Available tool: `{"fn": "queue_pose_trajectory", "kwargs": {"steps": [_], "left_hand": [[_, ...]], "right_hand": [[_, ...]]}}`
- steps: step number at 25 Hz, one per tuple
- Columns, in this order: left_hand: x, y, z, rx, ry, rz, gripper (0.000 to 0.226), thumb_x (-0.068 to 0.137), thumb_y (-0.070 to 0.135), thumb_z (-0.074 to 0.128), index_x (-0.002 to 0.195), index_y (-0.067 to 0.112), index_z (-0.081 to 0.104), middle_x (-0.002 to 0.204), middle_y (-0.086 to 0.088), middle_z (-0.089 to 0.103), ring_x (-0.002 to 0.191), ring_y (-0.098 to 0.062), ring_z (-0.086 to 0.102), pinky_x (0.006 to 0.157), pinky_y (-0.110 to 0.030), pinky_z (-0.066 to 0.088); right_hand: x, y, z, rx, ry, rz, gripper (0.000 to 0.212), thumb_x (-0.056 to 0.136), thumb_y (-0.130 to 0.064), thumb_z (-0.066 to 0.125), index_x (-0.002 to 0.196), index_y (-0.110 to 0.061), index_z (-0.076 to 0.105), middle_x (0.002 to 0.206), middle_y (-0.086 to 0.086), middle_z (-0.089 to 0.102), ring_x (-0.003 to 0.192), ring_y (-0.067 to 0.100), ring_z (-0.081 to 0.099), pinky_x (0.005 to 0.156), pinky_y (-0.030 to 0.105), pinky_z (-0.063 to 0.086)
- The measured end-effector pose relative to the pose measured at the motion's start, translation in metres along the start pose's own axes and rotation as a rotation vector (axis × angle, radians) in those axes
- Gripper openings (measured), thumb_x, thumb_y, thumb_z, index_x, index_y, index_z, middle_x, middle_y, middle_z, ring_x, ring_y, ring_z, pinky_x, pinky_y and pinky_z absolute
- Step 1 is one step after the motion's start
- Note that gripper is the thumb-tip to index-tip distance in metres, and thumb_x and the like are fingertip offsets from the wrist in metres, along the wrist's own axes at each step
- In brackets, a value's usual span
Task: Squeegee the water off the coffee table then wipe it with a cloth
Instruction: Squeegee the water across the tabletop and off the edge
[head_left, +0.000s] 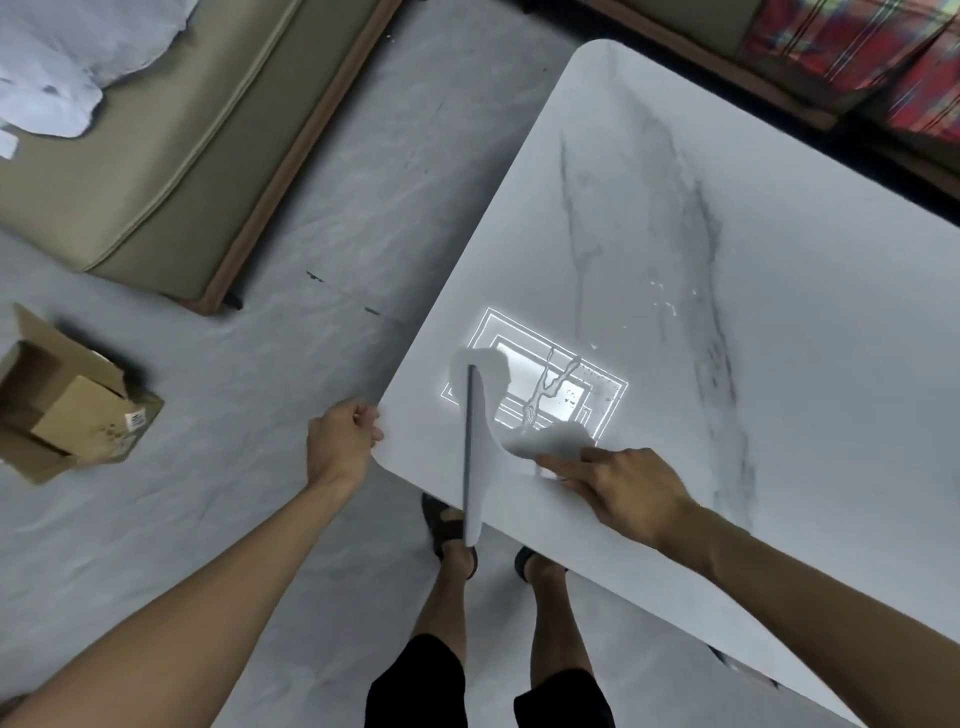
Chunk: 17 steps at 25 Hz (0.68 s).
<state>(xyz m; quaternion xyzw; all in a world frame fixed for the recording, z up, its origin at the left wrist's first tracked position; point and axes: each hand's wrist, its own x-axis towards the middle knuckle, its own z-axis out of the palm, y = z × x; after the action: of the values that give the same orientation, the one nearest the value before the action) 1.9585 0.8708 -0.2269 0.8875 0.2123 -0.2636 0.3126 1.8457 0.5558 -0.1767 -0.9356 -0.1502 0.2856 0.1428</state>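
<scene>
The white marble coffee table fills the right half of the view. Thin streaks of water lie in the bright reflection of a ceiling light near its front-left corner. My right hand holds the handle of a white squeegee. Its long grey blade lies on the tabletop left of the streaks, and its near end overhangs the front edge. My left hand is curled on the table's left corner. I see no wiping cloth on the table.
A beige sofa with white fabric on it stands at the far left. An open cardboard box lies on the grey floor. A red plaid cushion sits beyond the table. My sandalled feet stand by the front edge.
</scene>
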Motion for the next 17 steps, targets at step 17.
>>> {"fn": "queue_pose_trajectory", "kwargs": {"steps": [17], "left_hand": [[-0.037, 0.008, 0.049, 0.266, -0.128, 0.171, 0.043, 0.086, 0.0, 0.048, 0.126, 0.014, 0.041, 0.131, -0.008, 0.05, 0.108, -0.028, 0.055, 0.078, -0.03, 0.04]], "right_hand": [[0.008, -0.008, 0.021, -0.09, -0.053, -0.176, 0.043, 0.103, -0.038, 0.036, 0.143, -0.053, 0.032, 0.093, -0.003, 0.062, 0.079, 0.028, 0.064, 0.061, 0.03, 0.036]]}}
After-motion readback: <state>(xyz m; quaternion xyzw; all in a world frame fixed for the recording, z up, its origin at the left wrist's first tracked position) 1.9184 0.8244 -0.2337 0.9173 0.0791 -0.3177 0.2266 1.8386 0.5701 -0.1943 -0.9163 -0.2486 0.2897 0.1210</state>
